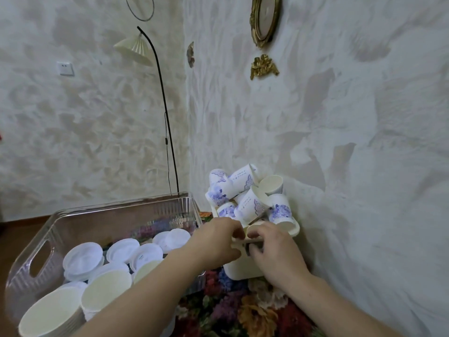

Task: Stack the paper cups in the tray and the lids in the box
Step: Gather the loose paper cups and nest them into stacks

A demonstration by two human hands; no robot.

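Far left I see a clear plastic box (73,229) with a cut-out handle, resting on the floral-covered surface (233,310). White lids (83,257) lie loose across its floor; nested cream paper cups (52,312) sit at its near corner, open mouths toward me. Moving right, the left hand (216,239) reaches across the box rim, fingers curled onto the near rim of the white tray (240,269); whether it grips the rim or a cup there, I cannot tell. The right hand (272,246) is just beside it, fingers bent onto the same rim, contents likewise hidden. Behind both hands, blue-patterned paper cups (250,193) are piled loosely in the tray, tilted every way, against the wall (364,142).
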